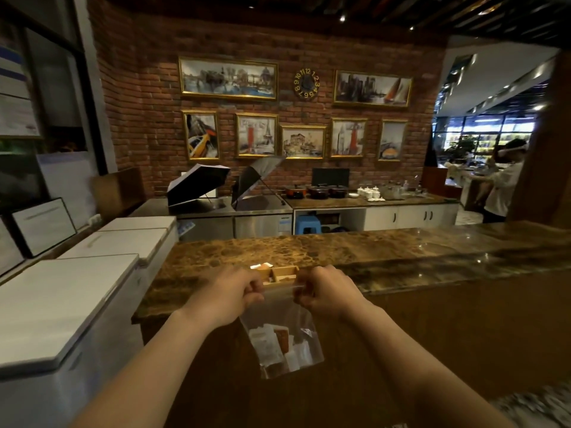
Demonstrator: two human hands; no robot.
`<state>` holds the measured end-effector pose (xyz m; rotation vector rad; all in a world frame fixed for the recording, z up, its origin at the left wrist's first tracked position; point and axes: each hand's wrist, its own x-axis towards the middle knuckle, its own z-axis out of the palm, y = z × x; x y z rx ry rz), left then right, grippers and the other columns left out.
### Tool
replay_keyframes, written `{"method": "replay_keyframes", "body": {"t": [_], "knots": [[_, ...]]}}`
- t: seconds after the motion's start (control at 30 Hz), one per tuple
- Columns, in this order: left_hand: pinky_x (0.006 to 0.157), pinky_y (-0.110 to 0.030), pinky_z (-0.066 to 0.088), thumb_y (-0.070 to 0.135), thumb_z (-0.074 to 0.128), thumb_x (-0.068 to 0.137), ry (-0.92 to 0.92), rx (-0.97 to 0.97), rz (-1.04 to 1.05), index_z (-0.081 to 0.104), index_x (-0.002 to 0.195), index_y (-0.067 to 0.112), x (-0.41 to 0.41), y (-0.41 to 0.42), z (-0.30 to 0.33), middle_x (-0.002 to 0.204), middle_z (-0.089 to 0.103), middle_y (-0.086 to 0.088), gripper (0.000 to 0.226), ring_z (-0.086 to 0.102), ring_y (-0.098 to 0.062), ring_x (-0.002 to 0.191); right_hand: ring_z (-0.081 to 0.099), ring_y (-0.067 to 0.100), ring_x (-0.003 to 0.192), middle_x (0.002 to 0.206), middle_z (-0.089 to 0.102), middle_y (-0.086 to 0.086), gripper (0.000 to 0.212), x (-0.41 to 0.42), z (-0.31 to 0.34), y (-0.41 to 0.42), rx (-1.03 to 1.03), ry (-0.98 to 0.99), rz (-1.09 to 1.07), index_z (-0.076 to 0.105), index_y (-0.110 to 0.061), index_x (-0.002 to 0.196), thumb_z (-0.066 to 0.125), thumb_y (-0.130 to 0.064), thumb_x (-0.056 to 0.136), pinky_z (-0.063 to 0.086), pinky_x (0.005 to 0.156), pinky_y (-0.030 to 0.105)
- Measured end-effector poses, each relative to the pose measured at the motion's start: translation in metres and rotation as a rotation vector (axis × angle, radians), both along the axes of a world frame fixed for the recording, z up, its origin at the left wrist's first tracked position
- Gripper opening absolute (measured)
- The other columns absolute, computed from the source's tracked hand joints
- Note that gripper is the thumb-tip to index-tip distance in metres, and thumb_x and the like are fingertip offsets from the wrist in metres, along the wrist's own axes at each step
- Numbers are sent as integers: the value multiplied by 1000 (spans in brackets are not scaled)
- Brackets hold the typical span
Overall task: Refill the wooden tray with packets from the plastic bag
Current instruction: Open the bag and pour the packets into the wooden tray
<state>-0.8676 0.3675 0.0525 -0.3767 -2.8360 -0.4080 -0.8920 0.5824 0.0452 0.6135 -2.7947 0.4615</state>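
Plastic bag: the clear plastic bag (pixel 279 338) hangs in the air in front of the marble counter (pixel 355 251), held up by its top edge between both hands.
Packets in bag: white, brown and orange packets (pixel 272 345) lie bunched in the bag's lower half.
Left hand: the left hand (pixel 230 295) pinches the bag's top left corner with curled fingers.
Right hand: the right hand (pixel 324 290) pinches the top right corner the same way, so the rim is stretched between the 2 hands.
Wooden tray: the wooden tray (pixel 282 274) sits on the counter just behind the hands, partly hidden by them; its dividers show, with something brown in a right compartment.
Loose packets: a few white and orange packets (pixel 261 266) lie on the counter touching the tray's far left side.
Left of counter: white chest freezers (pixel 71 291).
Behind: a brick wall with framed pictures (pixel 228 78) and a clock (pixel 306 83).
Far right: a person (pixel 502 180) stands.
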Motion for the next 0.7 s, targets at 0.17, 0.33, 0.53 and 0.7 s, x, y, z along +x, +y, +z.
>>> {"method": "replay_keyframes", "body": {"t": [0.17, 0.33, 0.53, 0.7], "knots": [[82, -29, 50, 37, 66, 95, -48, 1, -51, 68, 104, 36, -40, -5, 1, 106, 63, 13, 9, 59, -7, 98, 63, 12, 88, 93, 65, -13, 14, -27, 3, -3, 12, -18, -62, 69, -34, 104, 71, -31, 90, 57, 79, 35], [90, -35, 50, 40, 71, 91, -63, 43, -53, 59, 88, 46, -74, -5, -13, 102, 58, 15, 14, 57, -7, 97, 62, 9, 86, 98, 68, -10, 14, -52, -4, -3, -5, -19, -70, 69, -30, 106, 71, -30, 92, 51, 74, 27], [83, -25, 48, 39, 70, 92, 34, -31, -81, 69, 102, 39, -111, 5, -20, 97, 70, 19, 10, 60, 2, 91, 66, 6, 87, 99, 71, -9, 14, -93, -17, 8, -44, -82, -56, 70, -28, 107, 68, -26, 94, 59, 80, 29], [88, -31, 54, 38, 68, 93, -116, 54, -35, 66, 98, 42, -163, 32, -31, 96, 65, 18, 7, 60, 1, 91, 64, 9, 92, 105, 66, -9, 19, -149, -27, 34, -88, -165, -104, 66, -35, 106, 74, -32, 88, 57, 82, 29]]}}
